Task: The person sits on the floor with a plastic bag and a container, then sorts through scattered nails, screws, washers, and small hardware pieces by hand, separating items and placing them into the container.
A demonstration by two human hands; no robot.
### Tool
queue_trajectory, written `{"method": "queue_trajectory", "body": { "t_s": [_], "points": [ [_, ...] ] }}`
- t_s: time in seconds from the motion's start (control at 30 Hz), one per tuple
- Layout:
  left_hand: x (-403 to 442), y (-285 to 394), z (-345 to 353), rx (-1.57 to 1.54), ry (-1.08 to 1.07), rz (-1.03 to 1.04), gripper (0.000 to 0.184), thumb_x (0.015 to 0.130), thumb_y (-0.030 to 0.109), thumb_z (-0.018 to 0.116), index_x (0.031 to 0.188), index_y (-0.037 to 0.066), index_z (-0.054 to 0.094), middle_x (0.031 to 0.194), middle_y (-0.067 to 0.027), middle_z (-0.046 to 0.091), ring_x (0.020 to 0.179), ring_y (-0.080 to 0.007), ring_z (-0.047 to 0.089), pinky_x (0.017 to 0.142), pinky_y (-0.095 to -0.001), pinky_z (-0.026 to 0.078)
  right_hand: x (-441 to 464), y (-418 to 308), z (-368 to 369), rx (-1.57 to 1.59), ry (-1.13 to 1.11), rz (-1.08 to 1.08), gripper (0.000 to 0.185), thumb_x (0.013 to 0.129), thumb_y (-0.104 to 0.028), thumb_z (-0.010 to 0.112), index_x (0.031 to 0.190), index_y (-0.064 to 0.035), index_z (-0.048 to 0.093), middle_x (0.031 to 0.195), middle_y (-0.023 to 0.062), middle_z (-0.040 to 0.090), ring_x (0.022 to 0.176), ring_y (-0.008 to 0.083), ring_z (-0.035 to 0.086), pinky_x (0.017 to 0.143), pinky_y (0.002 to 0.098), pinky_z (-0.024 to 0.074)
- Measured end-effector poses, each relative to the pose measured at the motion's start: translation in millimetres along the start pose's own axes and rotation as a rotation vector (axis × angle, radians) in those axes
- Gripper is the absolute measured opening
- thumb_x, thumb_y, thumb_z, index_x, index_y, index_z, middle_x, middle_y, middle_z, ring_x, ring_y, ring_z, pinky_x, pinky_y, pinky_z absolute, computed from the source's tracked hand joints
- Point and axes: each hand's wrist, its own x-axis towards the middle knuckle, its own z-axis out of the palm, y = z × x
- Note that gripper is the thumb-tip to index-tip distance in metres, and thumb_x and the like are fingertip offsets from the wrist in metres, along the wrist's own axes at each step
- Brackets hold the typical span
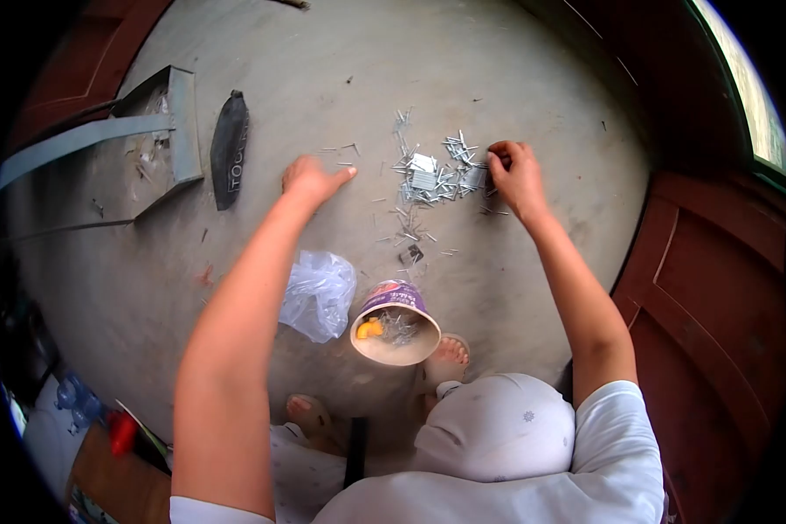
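We're looking down at a concrete floor (288, 52), where a heap of silvery nails (445, 190) is sprawling between two bare hands. Over on the right edge of the heap, the right hand (517, 173) is bending its fingers in towards the thumb, and we're straining to see whether anything is sitting in that grip: we cannot tell. A small grey block (472, 178) is lying just beside those fingertips, while a paler ridged block (424, 180) is resting among the nails. Across the gap, the left hand (310, 181) is curling its fingers and stretching its thumb towards the heap, near a few loose nails (345, 163); its fingertips are hiding from us, so we cannot tell if it is gripping anything. Closer in, a small dark piece (410, 254) is lying below the heap, and a purple-printed tub (397, 295) is facing us with its mouth, showing a yellow piece (369, 328) inside. A clear plastic bag (319, 297) is slumping beside it, and further left a black pouch (231, 153) is lying by a metal carrier (183, 122).
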Motion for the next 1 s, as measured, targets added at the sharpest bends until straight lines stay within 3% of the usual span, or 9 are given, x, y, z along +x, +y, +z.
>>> {"method": "queue_trajectory", "body": {
  "t_s": [0.07, 0.17, 0.33, 0.47, 0.63, 0.67, 0.77, 0.8, 1.0],
  "points": [
    [-1, -4, 5, -0.018, 0.042, 0.024, 0.091, 0.066, 0.068, 0.070, 0.094, -0.018, 0.062, 0.104, -0.0326, 0.062, 0.098, -0.0381, 0.064, 0.085, -0.0417, 0.049, -12, -8, 21, -0.073, 0.060, -0.110, 0.017, 0.081, -0.012, 0.065, 0.094, -0.0022, 0.065, 0.095, 0.0153, 0.060, 0.080, 0.0282, 0.063, 0.073, 0.0358, 0.0514],
    [-1, -12, 16, -0.055, 0.199, 0.089, 0.075, 0.074, 0.055, 0.070, 0.101, -0.014, 0.060, 0.104, -0.0296, 0.063, 0.097, -0.0386, 0.063, 0.085, -0.0435, 0.049, -19, -18, 33, -0.001, -0.020, -0.128, 0.017, 0.080, -0.012, 0.065, 0.094, -0.0027, 0.066, 0.094, 0.0158, 0.061, 0.083, 0.0304, 0.062, 0.075, 0.0367, 0.0508],
    [15, 45, 32, -0.267, 0.597, 0.537, 0.036, 0.085, 0.025, 0.062, 0.108, -0.002, 0.056, 0.108, -0.0211, 0.060, 0.104, -0.0379, 0.055, 0.090, -0.0420, 0.046, 4, -33, 38, -0.052, 0.106, -0.123, 0.018, 0.081, -0.015, 0.063, 0.096, -0.0044, 0.065, 0.094, 0.0143, 0.061, 0.091, 0.0306, 0.060, 0.081, 0.0387, 0.0489],
    [-3, 93, 41, -0.197, 0.429, 0.579, 0.029, 0.085, 0.023, 0.060, 0.107, 0.003, 0.059, 0.108, -0.0188, 0.057, 0.106, -0.0365, 0.053, 0.092, -0.0425, 0.044, -5, -45, 51, -0.130, 0.008, -0.243, 0.019, 0.079, -0.015, 0.063, 0.096, -0.0057, 0.065, 0.095, 0.0147, 0.061, 0.091, 0.0323, 0.059, 0.081, 0.0398, 0.0485],
    [-39, 62, 59, -0.081, 0.183, 0.762, 0.028, 0.085, 0.022, 0.059, 0.109, 0.007, 0.060, 0.112, -0.0180, 0.053, 0.106, -0.0357, 0.052, 0.090, -0.0432, 0.044, -39, -50, 45, -0.040, -0.219, -0.270, 0.021, 0.076, -0.014, 0.063, 0.094, -0.0040, 0.066, 0.094, 0.0148, 0.060, 0.092, 0.0326, 0.058, 0.083, 0.0396, 0.0476],
    [-45, 53, 62, -0.045, 0.186, 0.824, 0.042, 0.080, 0.024, 0.066, 0.115, 0.005, 0.055, 0.114, -0.0167, 0.051, 0.110, -0.0345, 0.050, 0.090, -0.0434, 0.045, -47, -50, 37, -0.093, -0.221, -0.330, 0.034, 0.073, -0.020, 0.069, 0.102, -0.0032, 0.063, 0.099, 0.0150, 0.059, 0.096, 0.0328, 0.056, 0.086, 0.0397, 0.0467],
    [-64, 43, 61, 0.016, 0.289, 0.929, 0.061, 0.072, 0.027, 0.073, 0.122, 0.003, 0.048, 0.117, -0.0156, 0.048, 0.112, -0.0332, 0.048, 0.090, -0.0434, 0.045, -70, -53, 14, -0.405, -0.082, -0.364, 0.053, 0.066, -0.026, 0.075, 0.111, -0.0035, 0.058, 0.107, 0.0167, 0.055, 0.102, 0.0342, 0.053, 0.089, 0.0414, 0.0453],
    [-69, 46, 62, 0.092, 0.283, 0.891, 0.070, 0.067, 0.027, 0.078, 0.123, 0.002, 0.044, 0.116, -0.0155, 0.047, 0.112, -0.0330, 0.048, 0.089, -0.0426, 0.046, -72, -45, 13, -0.441, -0.104, -0.321, 0.067, 0.060, -0.029, 0.079, 0.116, -0.0038, 0.054, 0.112, 0.0187, 0.052, 0.106, 0.0368, 0.050, 0.092, 0.0434, 0.0438],
    [-74, 64, 80, 0.002, 0.245, 0.726, 0.051, 0.070, 0.014, 0.073, 0.112, -0.001, 0.047, 0.111, -0.0185, 0.048, 0.107, -0.0364, 0.051, 0.087, -0.0439, 0.047, -79, -30, 32, -0.320, -0.052, -0.235, 0.056, 0.064, -0.016, 0.073, 0.116, -0.0051, 0.055, 0.112, 0.0205, 0.051, 0.107, 0.0411, 0.049, 0.092, 0.0442, 0.0438]
  ]
}}
